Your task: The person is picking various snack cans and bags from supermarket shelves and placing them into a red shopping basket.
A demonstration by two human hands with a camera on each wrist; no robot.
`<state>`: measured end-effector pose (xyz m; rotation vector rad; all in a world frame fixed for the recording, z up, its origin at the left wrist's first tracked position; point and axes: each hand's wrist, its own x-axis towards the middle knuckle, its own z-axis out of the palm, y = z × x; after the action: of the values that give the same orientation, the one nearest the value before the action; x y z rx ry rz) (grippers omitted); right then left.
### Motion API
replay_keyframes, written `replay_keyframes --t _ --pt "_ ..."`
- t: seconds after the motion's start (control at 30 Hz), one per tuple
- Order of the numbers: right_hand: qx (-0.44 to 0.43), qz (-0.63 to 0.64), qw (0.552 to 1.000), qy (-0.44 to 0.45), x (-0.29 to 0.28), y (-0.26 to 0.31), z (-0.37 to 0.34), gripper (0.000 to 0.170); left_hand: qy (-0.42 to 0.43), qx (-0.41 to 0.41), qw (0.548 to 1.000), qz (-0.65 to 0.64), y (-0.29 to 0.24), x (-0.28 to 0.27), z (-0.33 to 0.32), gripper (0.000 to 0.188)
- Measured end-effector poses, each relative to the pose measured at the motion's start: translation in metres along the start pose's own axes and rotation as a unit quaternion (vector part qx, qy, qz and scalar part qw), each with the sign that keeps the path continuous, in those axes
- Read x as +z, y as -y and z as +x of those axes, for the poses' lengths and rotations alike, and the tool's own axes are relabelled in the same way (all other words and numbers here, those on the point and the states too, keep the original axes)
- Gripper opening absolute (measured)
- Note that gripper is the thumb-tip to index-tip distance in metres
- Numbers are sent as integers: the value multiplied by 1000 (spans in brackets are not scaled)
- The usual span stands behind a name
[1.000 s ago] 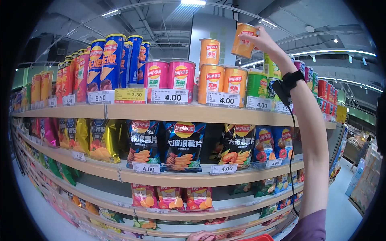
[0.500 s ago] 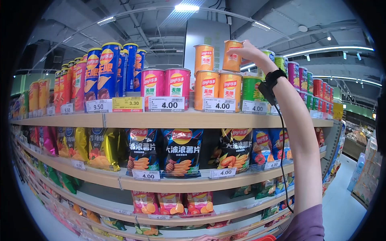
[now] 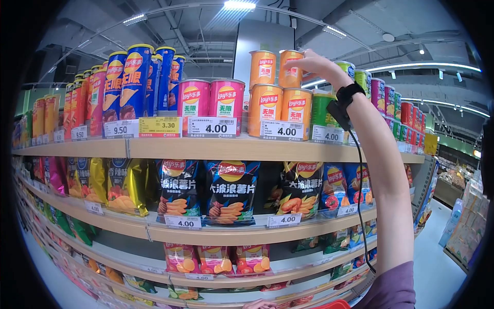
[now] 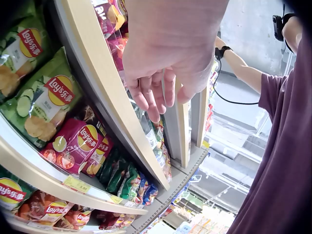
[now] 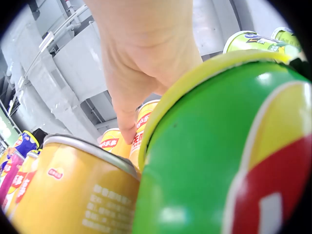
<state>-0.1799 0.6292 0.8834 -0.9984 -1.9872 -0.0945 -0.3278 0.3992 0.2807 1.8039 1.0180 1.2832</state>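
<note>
My right hand (image 3: 316,64) reaches up to the top shelf and grips a small orange Lay's chip can (image 3: 290,73), thumb across its front. That can stands upright over a lower orange can (image 3: 297,110), beside another upper orange can (image 3: 263,69). In the right wrist view a large green can (image 5: 209,146) hides most of the right hand's fingers. Low in front of the shelves hangs my left hand (image 4: 168,63), its fingers loosely bent and holding nothing; only a bit of it shows at the bottom of the head view.
Pink cans (image 3: 226,105) and tall blue cans (image 3: 135,77) stand left of the orange ones, a green can (image 3: 323,114) right of them. Price tags line the shelf edge (image 3: 267,150). Chip bags (image 3: 231,190) fill lower shelves. A black cable (image 3: 361,195) hangs from the right wrist.
My right hand has brought the tilted orange can down and left, so it now stands upright atop the lower orange can. The left hand stays low.
</note>
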Motion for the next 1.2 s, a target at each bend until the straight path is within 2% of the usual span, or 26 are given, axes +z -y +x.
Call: replay_keyframes --t 0.1,0.4,0.7,0.83,0.93,1.2 --pt "13 -4 999 46 3 -4 10 87 2 -10 1000 -4 0 0 0 19" --pt "31 -17 997 66 7 -5 7 84 -7 2 1000 -8 1 1 1 19" --pt "29 -19 999 23 12 -4 -4 91 1 13 1000 12 2 1 3 20" --pt "35 -18 999 29 11 -4 -2 91 21 -39 999 -19 -2 0 2 19" --pt "34 -18 999 37 10 -4 -2 90 16 -8 1000 -7 4 1 2 19" --pt "39 -34 998 43 11 -3 -1 91 22 -15 1000 3 1 -1 2 18"
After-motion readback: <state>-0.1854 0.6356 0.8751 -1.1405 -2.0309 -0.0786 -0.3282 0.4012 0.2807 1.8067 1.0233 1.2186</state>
